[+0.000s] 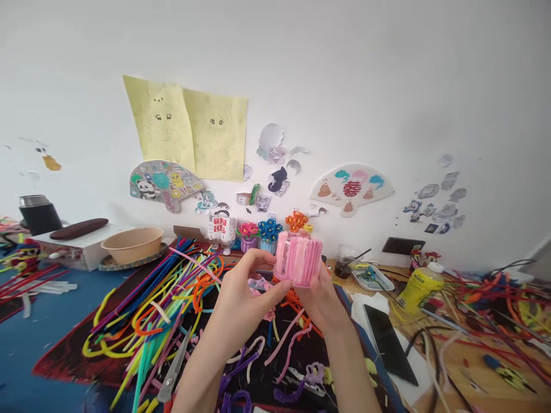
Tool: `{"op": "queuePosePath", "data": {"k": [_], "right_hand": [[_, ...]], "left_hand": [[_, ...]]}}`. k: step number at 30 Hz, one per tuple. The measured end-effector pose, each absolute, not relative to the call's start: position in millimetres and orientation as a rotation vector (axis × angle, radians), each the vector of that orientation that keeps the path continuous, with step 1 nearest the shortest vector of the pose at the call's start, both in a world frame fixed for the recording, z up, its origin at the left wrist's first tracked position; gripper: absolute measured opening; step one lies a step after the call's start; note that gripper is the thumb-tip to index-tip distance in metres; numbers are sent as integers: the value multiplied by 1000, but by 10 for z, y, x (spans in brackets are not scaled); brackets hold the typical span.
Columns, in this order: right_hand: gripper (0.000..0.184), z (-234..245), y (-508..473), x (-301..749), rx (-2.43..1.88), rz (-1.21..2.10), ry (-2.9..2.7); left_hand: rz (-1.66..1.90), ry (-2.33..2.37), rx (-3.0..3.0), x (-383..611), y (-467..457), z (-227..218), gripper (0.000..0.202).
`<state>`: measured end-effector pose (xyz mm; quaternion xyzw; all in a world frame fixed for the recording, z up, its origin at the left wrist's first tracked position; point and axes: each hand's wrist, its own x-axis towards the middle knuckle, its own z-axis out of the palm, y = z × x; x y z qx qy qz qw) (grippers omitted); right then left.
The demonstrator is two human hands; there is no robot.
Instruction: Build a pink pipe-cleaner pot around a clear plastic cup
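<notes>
A small pink cup (298, 261), its wall lined with upright pipe cleaners in lighter and darker pink, is held up above the work mat. My left hand (253, 289) grips its left side, thumb at the lower edge and fingers near the upper left. From behind and to the right, my right hand (321, 295) supports it; most of those fingers are hidden by the cup. Between the strips on the left side a bare gap shows. Beneath my hands lie loose pink pipe cleaners (295, 344) and a purple twisted piece (315, 374).
Piles of coloured pipe cleaners (150, 315) cover the left, beside scissors (174, 367). Pipe-cleaner flower pots (269, 234) and bottles stand against the wall. At right are a phone (390, 344), a yellow bottle (420, 287), a cup of dark liquid (344, 264) and pliers (510, 373).
</notes>
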<state>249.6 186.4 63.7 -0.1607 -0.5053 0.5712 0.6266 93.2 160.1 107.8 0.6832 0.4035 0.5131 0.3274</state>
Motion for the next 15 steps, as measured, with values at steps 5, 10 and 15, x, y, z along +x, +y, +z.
{"op": "queuePosePath", "data": {"k": [5, 10, 15], "right_hand": [[92, 651, 1870, 2599, -433, 1283, -1231], [83, 612, 1887, 2648, -427, 1276, -1240], [77, 558, 1915, 2645, -441, 1261, -1255]], "left_hand": [[1366, 1010, 1772, 988, 1673, 1051, 23], [1362, 996, 1749, 1005, 1690, 1050, 21], [1360, 1020, 1725, 993, 1686, 1054, 21]]}}
